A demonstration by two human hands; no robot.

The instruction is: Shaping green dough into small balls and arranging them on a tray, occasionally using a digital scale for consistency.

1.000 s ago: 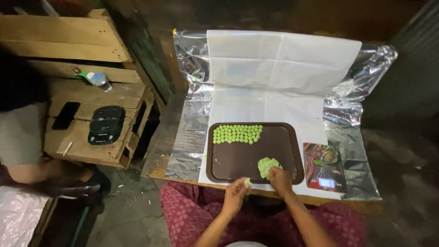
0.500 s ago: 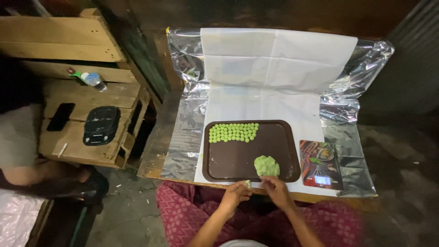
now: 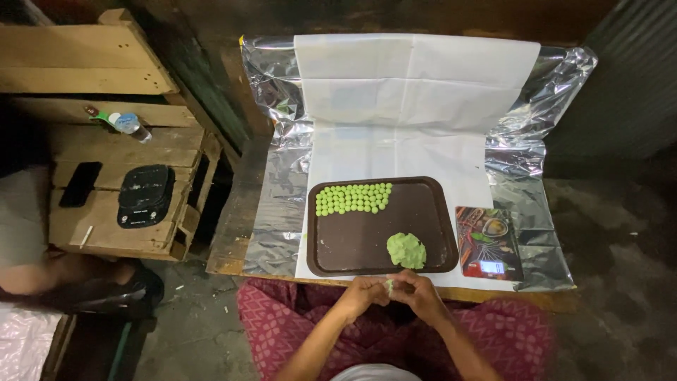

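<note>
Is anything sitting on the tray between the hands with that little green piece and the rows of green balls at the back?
Only the lump of green dough, at the tray's near right. The left hand and right hand meet around the small green piece; bare tray lies between them and the green balls.

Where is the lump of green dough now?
In the head view, the lump of green dough sits in the brown tray's near right corner, just beyond both hands.

You see a bright pool of light from above on the white paper and the crinkled foil, which throws patchy glare. Everything around them sinks into deep shadow. Your hands blur slightly at the bottom edge, and the corners bend and darken.
</note>
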